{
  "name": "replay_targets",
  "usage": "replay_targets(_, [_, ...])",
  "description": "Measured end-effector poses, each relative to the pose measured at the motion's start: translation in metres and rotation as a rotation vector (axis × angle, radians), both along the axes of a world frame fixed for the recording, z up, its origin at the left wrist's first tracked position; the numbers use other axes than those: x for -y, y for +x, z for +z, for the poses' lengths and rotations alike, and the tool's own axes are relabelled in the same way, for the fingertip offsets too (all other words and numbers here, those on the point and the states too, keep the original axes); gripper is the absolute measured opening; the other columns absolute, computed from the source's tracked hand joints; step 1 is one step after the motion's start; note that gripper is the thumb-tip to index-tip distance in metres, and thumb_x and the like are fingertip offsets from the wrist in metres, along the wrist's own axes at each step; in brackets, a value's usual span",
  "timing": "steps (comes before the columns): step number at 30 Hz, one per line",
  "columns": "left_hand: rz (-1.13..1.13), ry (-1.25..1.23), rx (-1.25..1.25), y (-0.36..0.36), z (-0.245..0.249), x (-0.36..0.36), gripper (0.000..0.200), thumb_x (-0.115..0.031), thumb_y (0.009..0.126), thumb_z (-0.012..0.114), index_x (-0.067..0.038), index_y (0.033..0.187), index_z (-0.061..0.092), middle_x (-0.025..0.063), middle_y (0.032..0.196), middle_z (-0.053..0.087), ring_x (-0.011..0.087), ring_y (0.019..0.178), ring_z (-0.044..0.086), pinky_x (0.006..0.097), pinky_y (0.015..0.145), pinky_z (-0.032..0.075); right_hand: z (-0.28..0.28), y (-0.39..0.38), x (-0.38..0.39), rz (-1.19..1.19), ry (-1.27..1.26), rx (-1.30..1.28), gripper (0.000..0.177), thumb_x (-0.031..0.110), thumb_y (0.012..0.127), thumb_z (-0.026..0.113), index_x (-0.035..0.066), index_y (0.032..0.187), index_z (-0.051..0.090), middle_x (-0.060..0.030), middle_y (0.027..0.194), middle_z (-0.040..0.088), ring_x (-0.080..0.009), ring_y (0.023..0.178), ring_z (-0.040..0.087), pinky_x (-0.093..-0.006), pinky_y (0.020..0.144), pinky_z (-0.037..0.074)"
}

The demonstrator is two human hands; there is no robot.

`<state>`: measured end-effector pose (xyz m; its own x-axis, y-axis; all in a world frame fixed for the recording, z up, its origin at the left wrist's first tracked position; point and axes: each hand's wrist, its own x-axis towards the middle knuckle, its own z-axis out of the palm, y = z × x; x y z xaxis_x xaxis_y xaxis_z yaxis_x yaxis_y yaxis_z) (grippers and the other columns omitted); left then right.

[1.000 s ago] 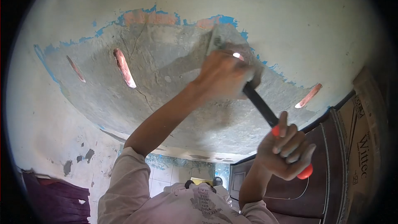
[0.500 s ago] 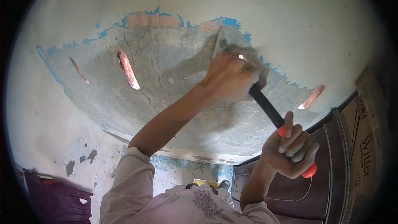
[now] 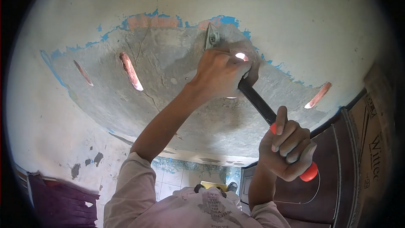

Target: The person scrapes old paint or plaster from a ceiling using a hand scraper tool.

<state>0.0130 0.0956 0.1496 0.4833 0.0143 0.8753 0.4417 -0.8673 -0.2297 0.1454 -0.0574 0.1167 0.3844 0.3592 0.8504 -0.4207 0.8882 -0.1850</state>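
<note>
I look up at a ceiling where a large patch of bare grey plaster (image 3: 168, 97) is ringed by blue and white paint. A long scraper (image 3: 257, 101) with a black shaft, a red grip and a grey metal blade (image 3: 211, 38) lies against the patch near its upper edge. My left hand (image 3: 219, 74) presses down on the scraper head just behind the blade. My right hand (image 3: 289, 147) is wrapped around the red grip lower right.
Several narrow slots (image 3: 130, 71) in the grey patch let light through. A dark brown wooden door (image 3: 333, 177) and a cardboard box (image 3: 375, 143) stand at the right. Dark purple cloth (image 3: 55, 198) hangs at lower left.
The blade has slid left and a little up along the patch edge, and both hands have moved with it. The view has shifted slightly.
</note>
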Motion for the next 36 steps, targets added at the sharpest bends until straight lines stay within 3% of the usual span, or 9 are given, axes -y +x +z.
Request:
replay_targets(6, [0.014, -0.02, -0.005, 0.017, -0.008, 0.001, 0.027, -0.027, 0.056, 0.079, -0.015, 0.059, 0.054, 0.0015, 0.055, 0.056, 0.0207, 0.047, 0.054, 0.0328, 0.049, 0.043, -0.01, 0.022, 0.001, 0.032, 0.006, -0.062, 0.05, 0.023, 0.101, 0.043, 0.024, 0.053, 0.026, 0.0044, 0.046, 0.028, -0.0099, 0.044, 0.027, -0.0309, 0.073, 0.035])
replay_targets(11, [0.018, -0.016, -0.024, -0.005, -0.001, 0.005, 0.024, -0.026, 0.061, 0.078, -0.017, 0.06, 0.056, 0.0011, 0.057, 0.059, 0.0219, 0.05, 0.057, 0.0335, 0.051, 0.045, -0.007, 0.004, -0.002, -0.042, 0.047, 0.131, 0.053, 0.025, 0.105, 0.038, 0.021, 0.054, 0.026, 0.0036, 0.047, 0.03, -0.0115, 0.045, 0.031, -0.0323, 0.074, 0.034])
replay_targets(15, [-0.018, -0.008, -0.006, 0.014, -0.007, 0.005, 0.024, -0.028, 0.059, 0.079, -0.018, 0.063, 0.058, -0.0004, 0.058, 0.06, 0.0208, 0.051, 0.059, 0.0345, 0.054, 0.048, -0.014, 0.017, 0.002, -0.006, 0.008, -0.04, 0.05, 0.024, 0.103, 0.038, 0.022, 0.054, 0.026, 0.0045, 0.047, 0.029, -0.0111, 0.046, 0.031, -0.0328, 0.072, 0.034])
replay_targets(21, [0.206, -0.104, -0.087, -0.023, -0.012, -0.004, 0.031, -0.036, 0.056, 0.083, -0.018, 0.066, 0.06, -0.0012, 0.059, 0.06, 0.0202, 0.053, 0.06, 0.0359, 0.057, 0.049, -0.006, -0.012, -0.011, 0.019, -0.02, 0.072, 0.046, 0.023, 0.098, 0.043, 0.022, 0.054, 0.028, 0.0041, 0.047, 0.026, -0.0106, 0.045, 0.027, -0.0324, 0.075, 0.035])
replay_targets(24, [0.181, 0.018, 0.064, -0.024, -0.008, -0.007, 0.027, -0.036, 0.078, 0.077, -0.024, 0.057, 0.064, -0.0016, 0.047, 0.055, 0.0213, 0.04, 0.054, 0.034, 0.05, 0.045, -0.007, -0.011, -0.012, 0.036, 0.011, 0.092, 0.045, 0.022, 0.1, 0.041, 0.018, 0.057, 0.029, 0.0016, 0.05, 0.031, -0.013, 0.048, 0.033, -0.0354, 0.074, 0.034])
replay_targets(26, [0.141, -0.156, -0.135, -0.02, -0.006, 0.002, 0.018, -0.036, 0.071, 0.083, -0.023, 0.075, 0.073, 0.0005, 0.064, 0.065, 0.0203, 0.058, 0.063, 0.0364, 0.058, 0.053, -0.007, -0.008, -0.007, 0.038, -0.004, 0.0, 0.046, 0.023, 0.1, 0.042, 0.018, 0.056, 0.03, 0.0023, 0.05, 0.031, -0.0124, 0.047, 0.033, -0.0346, 0.074, 0.035])
replay_targets(28, [0.043, -0.028, -0.061, 0.002, -0.006, 0.006, 0.025, -0.03, 0.057, 0.083, -0.02, 0.075, 0.068, -0.0027, 0.063, 0.064, 0.0174, 0.06, 0.065, 0.0345, 0.06, 0.052, -0.011, 0.001, 0.001, 0.008, -0.009, -0.082, 0.045, 0.023, 0.099, 0.044, 0.019, 0.056, 0.031, 0.0036, 0.048, 0.031, -0.0117, 0.047, 0.032, -0.0345, 0.074, 0.035])
replay_targets(32, [0.136, -0.212, -0.193, -0.009, -0.009, 0.002, 0.03, -0.039, 0.06, 0.087, -0.021, 0.081, 0.074, 0.0032, 0.073, 0.068, 0.0208, 0.066, 0.067, 0.0371, 0.063, 0.055, -0.013, 0.007, -0.006, 0.067, 0.023, -0.028, 0.045, 0.022, 0.098, 0.044, 0.019, 0.055, 0.031, 0.0033, 0.048, 0.032, -0.0128, 0.047, 0.035, -0.0368, 0.074, 0.036])
replay_targets(36, [0.208, -0.15, -0.08, -0.039, -0.006, -0.002, 0.018, -0.034, 0.069, 0.082, -0.021, 0.078, 0.073, 0.0006, 0.067, 0.067, 0.0211, 0.059, 0.065, 0.0369, 0.058, 0.052, -0.005, -0.019, -0.017, 0.039, 0.025, 0.066, 0.044, 0.019, 0.097, 0.043, 0.02, 0.055, 0.03, 0.0031, 0.049, 0.03, -0.013, 0.046, 0.033, -0.0368, 0.075, 0.037])
